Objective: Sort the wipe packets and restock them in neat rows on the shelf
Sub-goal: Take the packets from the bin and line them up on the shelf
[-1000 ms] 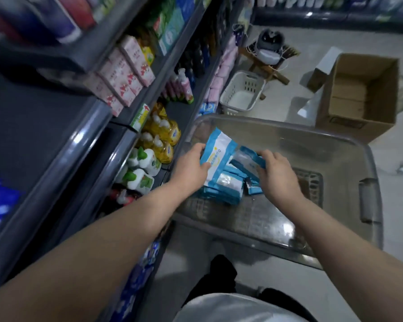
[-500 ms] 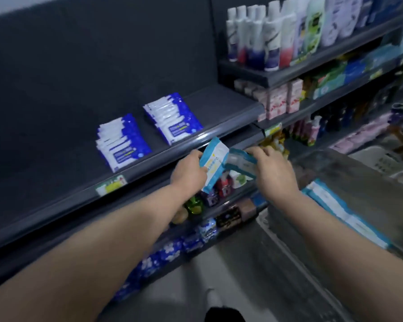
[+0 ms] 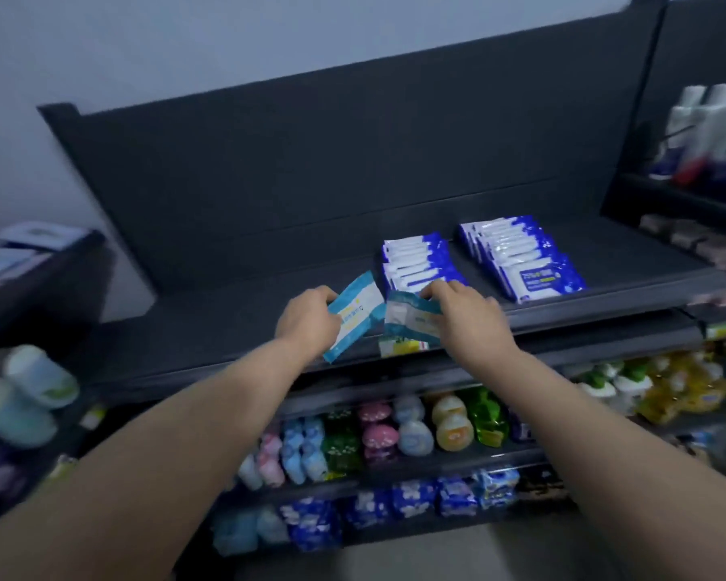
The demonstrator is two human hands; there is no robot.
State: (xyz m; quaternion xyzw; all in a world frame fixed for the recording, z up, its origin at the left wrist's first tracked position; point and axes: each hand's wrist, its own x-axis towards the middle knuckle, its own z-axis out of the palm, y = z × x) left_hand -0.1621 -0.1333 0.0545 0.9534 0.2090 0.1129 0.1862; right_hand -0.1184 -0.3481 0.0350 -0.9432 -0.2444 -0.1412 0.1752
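Shelf (image 3: 227,322) with two packet rows (image 3: 420,262); left hand (image 3: 307,322), right hand (image 3: 472,316) each pinching one teal packet (image 3: 359,314)

The dark grey shelf (image 3: 227,325) carries two rows of blue-and-white wipe packets on its right half, the left row (image 3: 411,262) and the right row (image 3: 520,257) side by side, slightly apart, each running from near edge to far.
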